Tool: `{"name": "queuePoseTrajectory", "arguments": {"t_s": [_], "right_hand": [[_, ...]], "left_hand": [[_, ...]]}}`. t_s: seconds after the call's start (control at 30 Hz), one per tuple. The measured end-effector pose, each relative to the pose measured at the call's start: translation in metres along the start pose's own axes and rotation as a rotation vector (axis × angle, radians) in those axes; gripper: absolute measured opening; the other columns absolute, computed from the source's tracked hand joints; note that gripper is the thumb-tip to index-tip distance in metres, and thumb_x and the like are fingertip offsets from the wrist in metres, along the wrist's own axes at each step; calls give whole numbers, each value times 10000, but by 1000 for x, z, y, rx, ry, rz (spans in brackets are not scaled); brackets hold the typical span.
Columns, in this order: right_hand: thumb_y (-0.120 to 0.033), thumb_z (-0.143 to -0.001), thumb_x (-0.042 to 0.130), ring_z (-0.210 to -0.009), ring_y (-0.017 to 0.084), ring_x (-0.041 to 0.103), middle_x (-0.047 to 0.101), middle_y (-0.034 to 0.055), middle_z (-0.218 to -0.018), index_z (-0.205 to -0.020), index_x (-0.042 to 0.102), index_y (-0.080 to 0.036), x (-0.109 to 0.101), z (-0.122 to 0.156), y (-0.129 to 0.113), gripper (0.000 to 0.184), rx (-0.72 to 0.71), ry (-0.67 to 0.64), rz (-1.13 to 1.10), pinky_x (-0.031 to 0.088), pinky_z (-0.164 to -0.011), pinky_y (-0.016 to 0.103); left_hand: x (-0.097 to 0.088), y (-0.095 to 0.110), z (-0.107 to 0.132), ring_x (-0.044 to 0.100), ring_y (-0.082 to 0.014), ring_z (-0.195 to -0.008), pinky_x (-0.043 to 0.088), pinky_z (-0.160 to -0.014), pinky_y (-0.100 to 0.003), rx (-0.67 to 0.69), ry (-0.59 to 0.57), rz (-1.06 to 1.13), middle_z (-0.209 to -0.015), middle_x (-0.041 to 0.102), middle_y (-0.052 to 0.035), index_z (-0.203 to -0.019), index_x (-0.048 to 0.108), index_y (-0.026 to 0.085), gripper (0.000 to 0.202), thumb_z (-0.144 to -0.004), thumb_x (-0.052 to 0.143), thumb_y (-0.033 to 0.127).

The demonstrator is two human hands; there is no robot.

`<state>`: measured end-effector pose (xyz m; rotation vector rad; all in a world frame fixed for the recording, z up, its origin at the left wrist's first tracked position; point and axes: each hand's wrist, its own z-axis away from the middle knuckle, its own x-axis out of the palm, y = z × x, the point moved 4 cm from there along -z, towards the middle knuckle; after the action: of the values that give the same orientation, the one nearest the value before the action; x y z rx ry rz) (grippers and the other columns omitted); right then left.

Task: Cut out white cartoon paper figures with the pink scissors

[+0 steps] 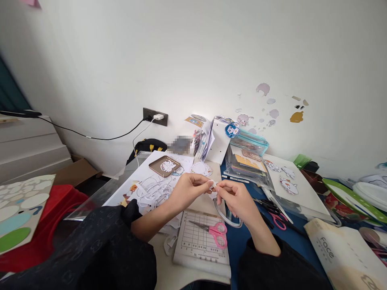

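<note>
My left hand (190,188) and my right hand (237,198) meet above the middle of the desk, thumbs and fingertips closed in a pinch. Between them is a small white piece (213,184), partly hidden by the fingers; its kind is too small to make out. Under my right hand is a thin pale ring (223,217) that looks like a roll of tape; whether the hand touches it is unclear. Pink-handled scissors (216,233) lie on a gridded notepad (196,241) below the hands. Beyond my left hand are a cut-out sticker (201,168) and a brown tray (155,165) holding another cut-out.
White paper scraps (155,197) are heaped left of my hands. On the right lie more scissors (278,220), a tissue pack (341,249) and a white board (302,193) with cut-outs. A pen holder (198,139) and upright folder (219,139) stand against the wall.
</note>
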<state>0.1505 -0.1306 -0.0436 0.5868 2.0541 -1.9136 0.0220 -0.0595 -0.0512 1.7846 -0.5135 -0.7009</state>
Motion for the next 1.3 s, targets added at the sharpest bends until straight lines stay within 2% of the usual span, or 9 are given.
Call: {"name": "queuePoseTrajectory", "arguments": {"t_s": [0.2, 0.37, 0.53, 0.63, 0.73, 0.87, 1.03, 1.17, 1.3], "right_hand": [[-318, -962, 470, -294, 17, 365, 574, -71, -582, -841, 604, -132, 0, 0, -2, 259, -91, 43, 106, 312, -277, 143], [-297, -954, 484, -390, 62, 490, 564, -70, -561, -806, 605, -149, -2, 14, -19, 242, -378, 231, 305, 426, -388, 188], [-259, -952, 483, -498, 93, 574, 655, -15, -699, -918, 633, -182, -4, 35, -27, 171, -809, 469, 592, 484, -470, 225], [-219, -940, 511, -568, 105, 619, 681, 5, -786, -987, 634, -188, -4, 40, -22, 135, -1012, 508, 759, 520, -506, 234], [-190, -935, 522, -568, 96, 611, 674, 10, -832, -1024, 622, -187, -3, 40, -19, 134, -1137, 517, 887, 515, -493, 218], [-179, -934, 522, -565, 89, 597, 656, 11, -851, -1028, 611, -168, 2, 37, -21, 130, -1203, 509, 989, 502, -472, 205], [-182, -936, 519, -577, 91, 601, 656, 14, -858, -1010, 615, -168, 5, 36, -22, 122, -1190, 510, 1014, 510, -485, 209], [-175, -932, 524, -625, 106, 620, 657, 22, -896, -1035, 611, -173, 4, 33, -17, 135, -1146, 509, 920, 532, -527, 230], [-165, -932, 522, -715, 135, 651, 661, 37, -955, -1072, 597, -177, 6, 26, -14, 159, -1032, 545, 693, 562, -592, 269]], "left_hand": [[1, 8, 6, 640, -179, -838, 499, -811, -389, 22, 49, 27, -859, 678, -30, -831, 650, 127, 174, -880, 576, 276], [-5, 12, 3, 632, -199, -856, 477, -824, -401, -29, 18, 171, -863, 672, -38, -858, 649, 127, 354, -913, 472, 430], [-6, 3, -5, 633, -177, -806, 494, -767, -380, -186, -181, 374, -864, 661, -52, -864, 623, 124, 431, -912, 421, 502], [-5, -2, -3, 612, -139, -665, 505, -662, -320, -292, -347, 429, -791, 650, -31, -846, 619, 133, 427, -916, 414, 500], [-5, -3, 2, 593, -120, -601, 500, -613, -290, -347, -491, 440, -753, 649, -19, -833, 623, 133, 405, -920, 426, 477], [-7, 0, 8, 601, -119, -615, 508, -614, -289, -357, -588, 432, -781, 654, -21, -835, 621, 121, 319, -916, 486, 398], [-4, 1, 10, 607, -121, -659, 519, -627, -286, -309, -567, 426, -836, 648, -22, -888, 618, 127, 177, -906, 533, 281], [0, -2, 7, 612, -127, -678, 524, -633, -292, -258, -525, 402, -848, 642, -22, -907, 615, 121, 139, -893, 557, 247], [0, -3, 1, 624, -143, -722, 527, -666, -315, -174, -478, 375, -854, 645, -25, -883, 618, 114, 141, -885, 569, 246]]}}
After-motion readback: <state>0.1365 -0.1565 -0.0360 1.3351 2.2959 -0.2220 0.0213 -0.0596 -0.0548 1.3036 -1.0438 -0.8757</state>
